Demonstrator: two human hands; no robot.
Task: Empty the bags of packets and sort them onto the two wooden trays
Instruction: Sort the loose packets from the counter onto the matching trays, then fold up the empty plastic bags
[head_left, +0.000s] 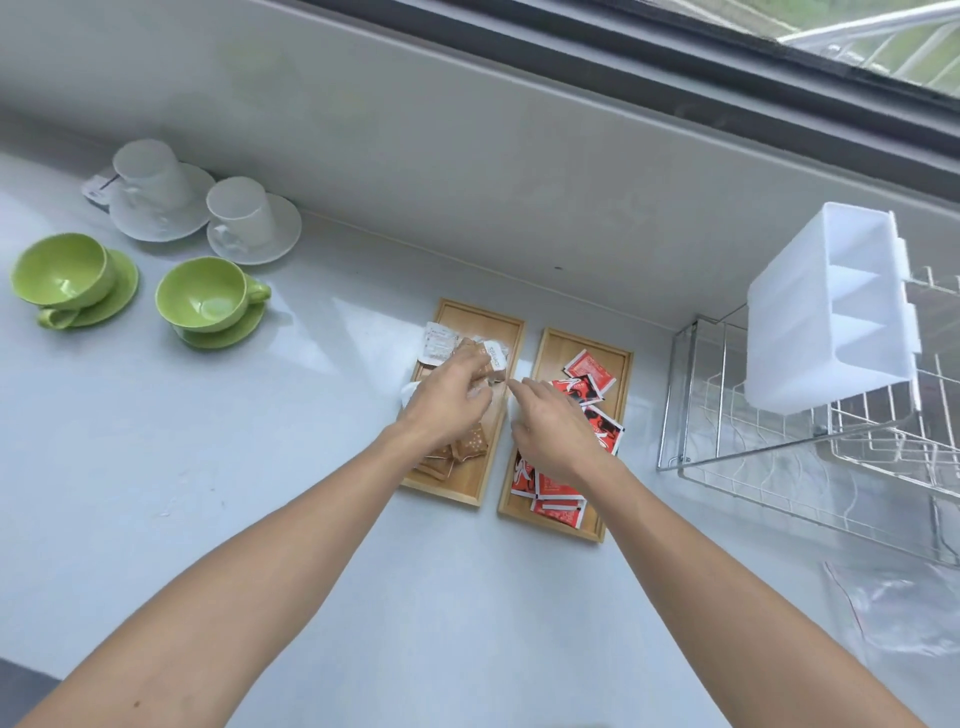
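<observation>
Room: a pale wall rises behind the counter, with a dark-framed window running along the top right.
Counter: pale grey, glossy, mostly bare in the foreground.
Dish rack: wire, at the right edge, carrying a white plastic divided holder.
Cups: two green cups on saucers at the left, and two white cups on saucers behind them, upside down.
Plastic bag: clear, crumpled, lying flat at the lower right, well apart from the trays.
Left tray: wooden, holding brown packets near its front and white packets at its far end.
Right tray: wooden, just beside the left one, strewn with red packets.
Left hand: over the left tray, fingers curled on a clear bag with packets inside.
Right hand: over the gap between the trays, fingers pinched together at the bag's edge.
</observation>
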